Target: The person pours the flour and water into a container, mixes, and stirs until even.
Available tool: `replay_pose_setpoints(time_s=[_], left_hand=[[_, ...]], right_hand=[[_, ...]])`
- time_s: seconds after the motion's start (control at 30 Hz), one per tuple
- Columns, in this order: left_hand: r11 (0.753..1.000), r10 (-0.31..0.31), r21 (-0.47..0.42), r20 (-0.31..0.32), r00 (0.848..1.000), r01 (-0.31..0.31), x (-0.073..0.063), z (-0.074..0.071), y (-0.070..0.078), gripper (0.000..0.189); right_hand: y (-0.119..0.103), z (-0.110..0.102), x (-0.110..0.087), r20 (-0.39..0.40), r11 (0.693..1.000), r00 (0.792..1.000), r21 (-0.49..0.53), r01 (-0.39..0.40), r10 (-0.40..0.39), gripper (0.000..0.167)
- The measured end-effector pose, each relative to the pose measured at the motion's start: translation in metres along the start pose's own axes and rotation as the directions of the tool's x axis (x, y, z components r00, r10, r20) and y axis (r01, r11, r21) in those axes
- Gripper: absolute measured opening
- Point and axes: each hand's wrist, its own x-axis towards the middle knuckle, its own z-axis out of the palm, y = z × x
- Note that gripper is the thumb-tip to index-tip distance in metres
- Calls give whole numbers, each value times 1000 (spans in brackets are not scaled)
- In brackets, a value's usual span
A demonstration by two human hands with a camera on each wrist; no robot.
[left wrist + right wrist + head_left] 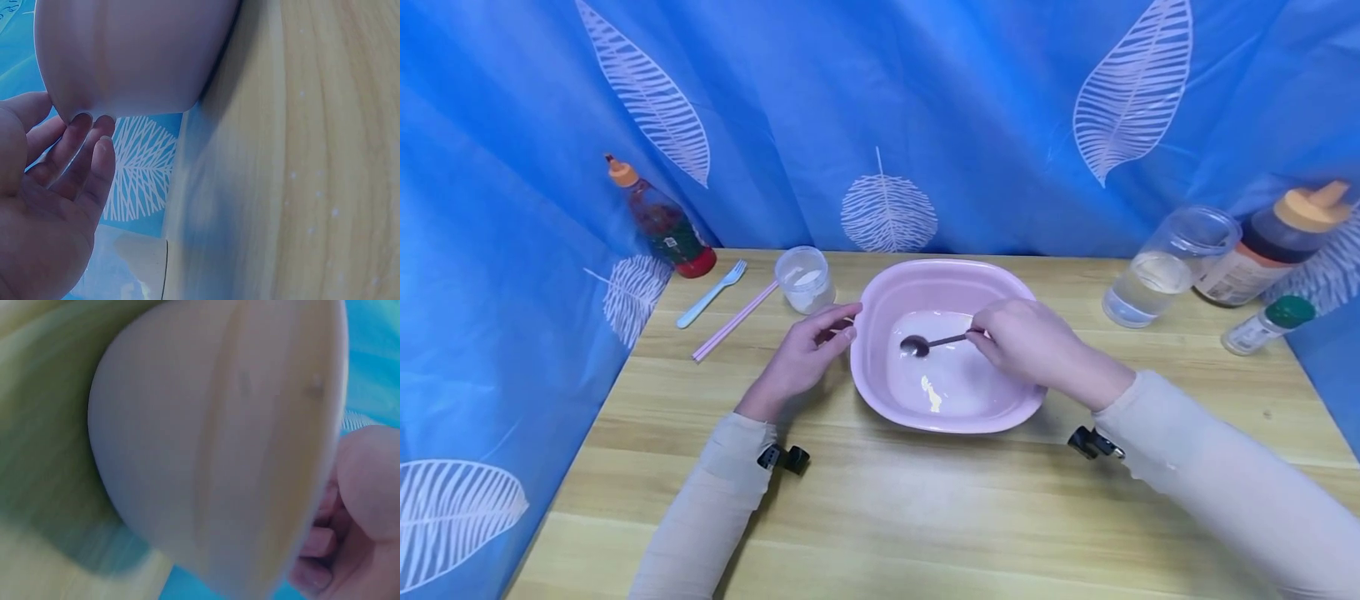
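Note:
A pink plastic basin (874, 392) stands in the middle of the wooden table. Its inside bottom looks shiny and pale; I cannot tell how much liquid is there. With the fingers of my right hand (1028, 343) I pinch the handle end of a dark spoon (916, 346), whose bowl hangs low inside the basin. My left hand (805, 358) is at the basin's left side, loosely bent fingertips touching the rim. The left wrist view shows these fingers (76, 134) against the basin's outer edge. In the right wrist view the basin wall (206, 437) hides the spoon.
Behind my left hand are a clear jar (806, 280) with white contents, pink chopsticks (735, 322), a light-blue fork (711, 293) and a red sauce bottle (668, 225). At right stand a glass of clear liquid (1150, 287), a dark sauce bottle (1255, 254) and a green-capped shaker (1266, 325).

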Motion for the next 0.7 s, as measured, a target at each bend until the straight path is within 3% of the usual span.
replay_pose_setpoints(time_s=[0.17,0.3,0.43,0.7], left_hand=[[1000,2,0,-3,1000,-2,1,0,1,43],[1000,-1,2,-2,1000,1,1,-1,2,43],[1000,-8,5,-1,1000,8,0,-2,2,43],[1000,-14,-3,-5,1000,14,0,0,3,42]], right_hand=[[18,-12,-8,16,993,994,-58,-107,108,17],[29,-19,-16,2,985,990,-103,-139,140,17],[28,-17,-18,-4,992,995,-81,-98,98,13],[7,-4,-14,6,998,998,6,60,-60,11]])
